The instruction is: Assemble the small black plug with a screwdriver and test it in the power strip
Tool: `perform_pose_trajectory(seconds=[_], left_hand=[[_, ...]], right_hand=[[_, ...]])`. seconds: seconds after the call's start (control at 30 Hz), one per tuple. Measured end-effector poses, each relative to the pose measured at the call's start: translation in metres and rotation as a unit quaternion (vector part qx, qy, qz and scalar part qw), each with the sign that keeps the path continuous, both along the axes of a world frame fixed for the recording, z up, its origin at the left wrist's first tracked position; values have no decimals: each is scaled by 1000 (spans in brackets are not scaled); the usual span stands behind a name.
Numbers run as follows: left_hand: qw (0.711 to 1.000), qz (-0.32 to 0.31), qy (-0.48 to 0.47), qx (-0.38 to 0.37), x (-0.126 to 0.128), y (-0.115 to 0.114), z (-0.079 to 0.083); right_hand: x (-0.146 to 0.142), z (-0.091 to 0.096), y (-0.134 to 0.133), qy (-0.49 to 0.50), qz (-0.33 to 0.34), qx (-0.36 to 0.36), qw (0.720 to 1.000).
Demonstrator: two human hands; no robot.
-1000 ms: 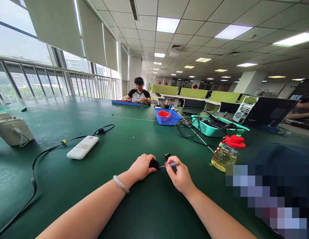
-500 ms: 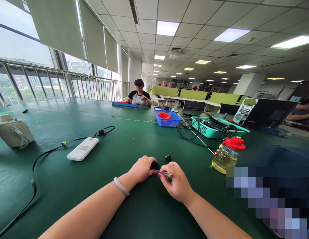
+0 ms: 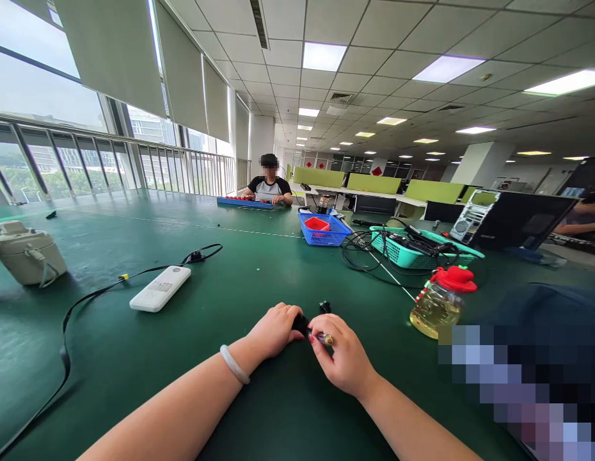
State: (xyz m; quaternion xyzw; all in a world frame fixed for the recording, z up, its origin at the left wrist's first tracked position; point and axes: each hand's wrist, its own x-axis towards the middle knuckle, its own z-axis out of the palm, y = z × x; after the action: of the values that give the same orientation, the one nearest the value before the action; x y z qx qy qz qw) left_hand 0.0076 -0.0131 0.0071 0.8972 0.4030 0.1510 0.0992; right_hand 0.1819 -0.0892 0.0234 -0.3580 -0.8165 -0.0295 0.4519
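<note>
My left hand (image 3: 277,330) is closed around a small black part (image 3: 301,323), pressing it down on the green table (image 3: 249,272); its exact kind is hard to make out. In a pinch, my right hand (image 3: 343,352) grips a slim screwdriver (image 3: 325,338) with a yellowish end cap. Its tip points left at the black part, partly hidden by my fingers. Just beyond my right hand lies another small black piece (image 3: 325,307) with prongs. A pale bracelet (image 3: 234,365) circles my left wrist.
A white power bank (image 3: 160,289) and black strap (image 3: 89,294) lie left, near a beige case (image 3: 29,253). Rightward stand a red-lidded bottle (image 3: 439,307), a teal basket (image 3: 412,253) of cables and a blue basket (image 3: 321,235). Across the table sits a person (image 3: 267,186).
The screwdriver's end has shifted slightly, and its shaft is more covered by my right fingers. My left hand keeps its hold on the black part. The person opposite has lowered a hand.
</note>
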Motion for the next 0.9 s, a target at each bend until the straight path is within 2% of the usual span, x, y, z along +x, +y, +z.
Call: perform_pose_trajectory(seconds=[0.43,0.9], left_hand=[[1000,-3,5,2,1,-1,2],[1000,-11,9,20,1,0,-1]], right_hand=[[0,-5,1,13,44,5,999],[1,-10,3,32,-3,39,999]])
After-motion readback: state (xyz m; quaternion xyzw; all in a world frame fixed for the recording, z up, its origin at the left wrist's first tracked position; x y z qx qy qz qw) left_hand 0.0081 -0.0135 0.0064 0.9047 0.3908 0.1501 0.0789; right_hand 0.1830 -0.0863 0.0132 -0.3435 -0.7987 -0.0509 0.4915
